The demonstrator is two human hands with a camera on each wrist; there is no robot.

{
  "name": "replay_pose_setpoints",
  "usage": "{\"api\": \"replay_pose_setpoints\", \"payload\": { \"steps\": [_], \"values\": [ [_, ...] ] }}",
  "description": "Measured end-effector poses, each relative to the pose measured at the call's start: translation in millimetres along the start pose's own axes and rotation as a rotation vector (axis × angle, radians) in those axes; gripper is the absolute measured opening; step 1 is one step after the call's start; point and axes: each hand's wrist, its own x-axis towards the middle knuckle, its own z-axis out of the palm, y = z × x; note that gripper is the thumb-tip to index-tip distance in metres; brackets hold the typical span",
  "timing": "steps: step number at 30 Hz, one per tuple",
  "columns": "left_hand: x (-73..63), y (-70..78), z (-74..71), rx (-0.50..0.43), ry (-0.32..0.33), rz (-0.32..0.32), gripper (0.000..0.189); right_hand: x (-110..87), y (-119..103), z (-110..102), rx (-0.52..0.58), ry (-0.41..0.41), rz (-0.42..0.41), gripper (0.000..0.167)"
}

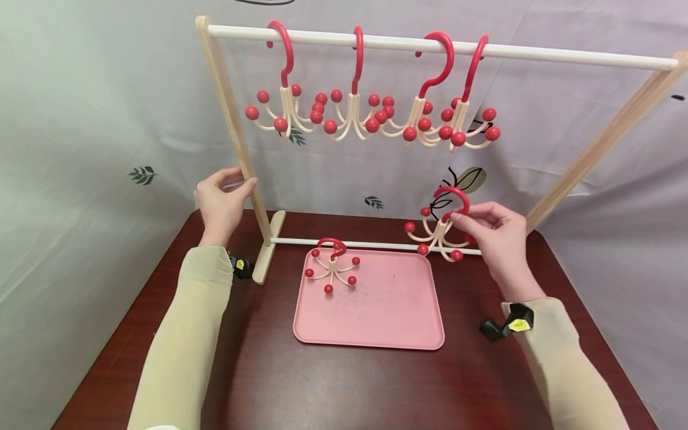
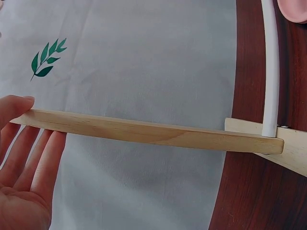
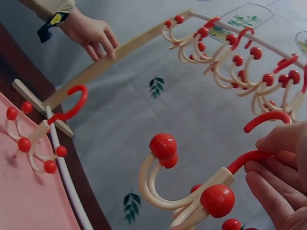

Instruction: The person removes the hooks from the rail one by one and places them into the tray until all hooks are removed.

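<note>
My left hand [image 1: 221,200] grips the left wooden post [image 2: 144,130] of a rack, thumb on one side and fingers on the other. In my right hand [image 1: 497,236] a multi-arm hanger [image 3: 199,203] is pinched by its red hook, raised near the tray's back right corner. Its cream arms curve out and end in red balls. Another such hanger [image 1: 332,267] sits on the pink tray [image 1: 387,316], toward the back left. Several matching hangers [image 1: 353,110] hang by their red hooks from the rack's white top bar [image 1: 564,55].
A white lower bar [image 1: 376,245] runs behind the tray, between the rack's posts. The left post stands on a wooden foot [image 1: 269,251]. The right post [image 1: 607,140] slants behind my right hand. Pale patterned cloth [image 1: 161,119] surrounds the dark brown table [image 1: 349,388].
</note>
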Motion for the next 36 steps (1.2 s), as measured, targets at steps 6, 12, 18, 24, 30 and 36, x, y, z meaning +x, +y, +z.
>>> {"api": "replay_pose_setpoints", "payload": {
  "steps": [6,12,18,24,30,36],
  "values": [
    [-0.2,-0.5,-0.7,0.013,0.0,0.01,0.037,-10.2,17,13,0.01,-0.037,0.017,0.019],
    [-0.2,-0.4,-0.9,0.011,-0.001,0.014,0.037,-19.0,33,25,0.052,-0.066,0.046,0.017],
    [0.0,-0.2,-0.8,0.015,-0.003,0.008,0.037,-28.4,52,39,0.026,-0.085,0.083,0.018],
    [0.0,-0.5,-0.7,0.019,-0.005,0.01,0.037,-37.3,69,53,-0.023,-0.107,0.144,0.025],
    [0.1,-1.2,0.4,0.021,0.009,0.018,0.036,-41.9,85,64,-0.067,-0.145,0.19,0.026],
    [0.5,-3.0,1.8,0.007,0.02,0.038,0.032,-44.6,99,73,-0.053,-0.165,0.208,0.02]
  ]
}}
